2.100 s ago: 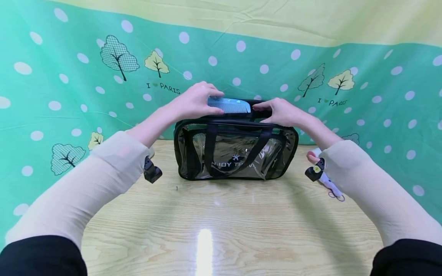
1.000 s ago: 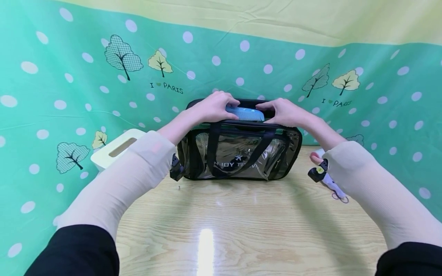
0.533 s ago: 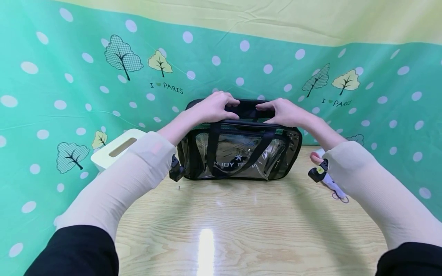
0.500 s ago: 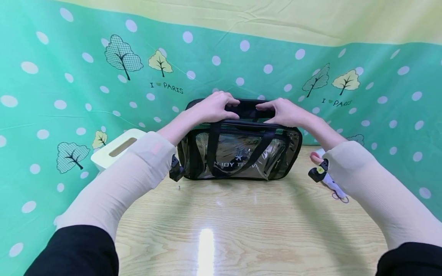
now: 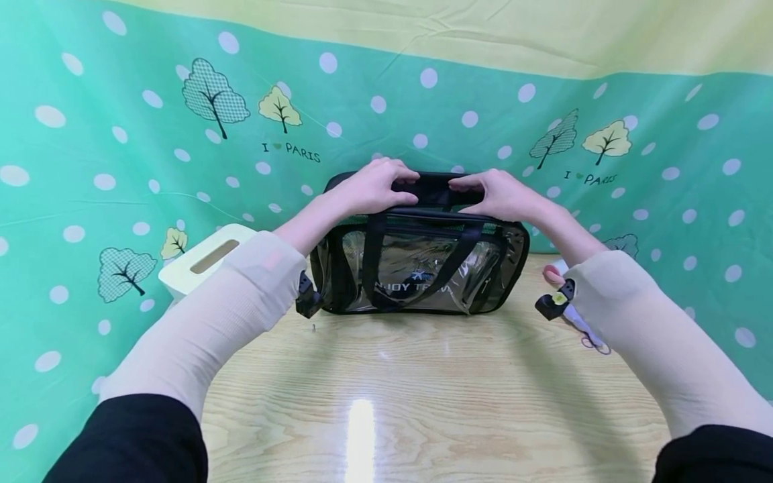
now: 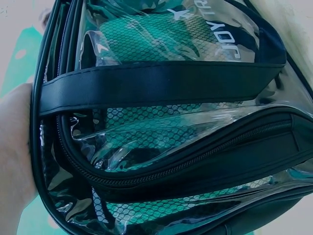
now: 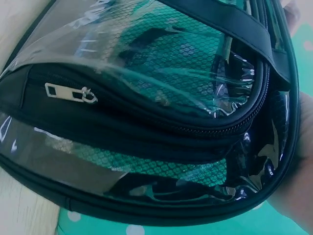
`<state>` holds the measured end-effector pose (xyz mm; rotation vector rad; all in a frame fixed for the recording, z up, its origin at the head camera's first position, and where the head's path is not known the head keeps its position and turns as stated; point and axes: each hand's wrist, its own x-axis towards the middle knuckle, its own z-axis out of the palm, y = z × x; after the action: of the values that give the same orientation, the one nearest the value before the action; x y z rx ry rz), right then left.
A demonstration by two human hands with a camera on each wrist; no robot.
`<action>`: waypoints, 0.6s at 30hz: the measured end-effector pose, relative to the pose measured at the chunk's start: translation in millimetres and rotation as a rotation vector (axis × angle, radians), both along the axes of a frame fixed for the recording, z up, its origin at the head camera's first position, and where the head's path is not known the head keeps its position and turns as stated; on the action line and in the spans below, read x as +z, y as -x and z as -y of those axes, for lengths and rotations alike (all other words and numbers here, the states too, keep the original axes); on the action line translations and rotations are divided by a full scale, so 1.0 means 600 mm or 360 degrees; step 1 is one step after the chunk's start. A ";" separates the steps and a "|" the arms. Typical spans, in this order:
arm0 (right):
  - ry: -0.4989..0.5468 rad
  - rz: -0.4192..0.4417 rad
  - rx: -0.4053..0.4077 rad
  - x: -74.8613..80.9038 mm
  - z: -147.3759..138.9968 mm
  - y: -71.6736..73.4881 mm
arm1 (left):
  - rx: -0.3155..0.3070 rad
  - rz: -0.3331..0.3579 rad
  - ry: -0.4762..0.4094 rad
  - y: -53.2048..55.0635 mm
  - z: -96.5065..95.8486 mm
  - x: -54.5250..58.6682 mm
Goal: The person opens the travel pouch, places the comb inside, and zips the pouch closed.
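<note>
A clear travel bag (image 5: 417,261) with black trim and straps stands upright on the table, its top unzipped. My left hand (image 5: 377,188) is over the left part of the opening, thumb and fingers spread apart with nothing between them. Facing it from the right, my right hand (image 5: 498,194) has its thumb by the front rim and its fingers over the mouth, also holding nothing. A faint blue patch (image 5: 421,276) shows through the clear front near the printed logo. Both wrist views look at the bag's front panel and zippers; only edges of the hands show behind it.
A cream box (image 5: 181,268) with a slot in its top stands at the left, partly behind my left sleeve. Beside my right wrist camera lies a whitish-purple item (image 5: 581,322) with a pink end and loops. A polka-dot cloth (image 5: 338,87) hangs close behind the bag.
My left hand carried a blue comb rightward to the bag's mouth and let go of it. The comb dropped inside, and a blue tint sank behind the clear front. Both hands stay nearly still since.
</note>
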<state>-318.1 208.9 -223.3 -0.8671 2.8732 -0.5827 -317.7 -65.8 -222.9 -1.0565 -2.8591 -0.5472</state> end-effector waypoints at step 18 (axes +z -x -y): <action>0.0706 -0.0324 -0.0136 -0.040 -0.017 -0.034 | -0.0006 -0.0022 -0.0074 -0.004 0.003 -0.001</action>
<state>-297.8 219.0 -247.0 -0.9001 3.0229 -1.2432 -315.1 -67.6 -223.5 -1.0542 -2.8186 -0.6013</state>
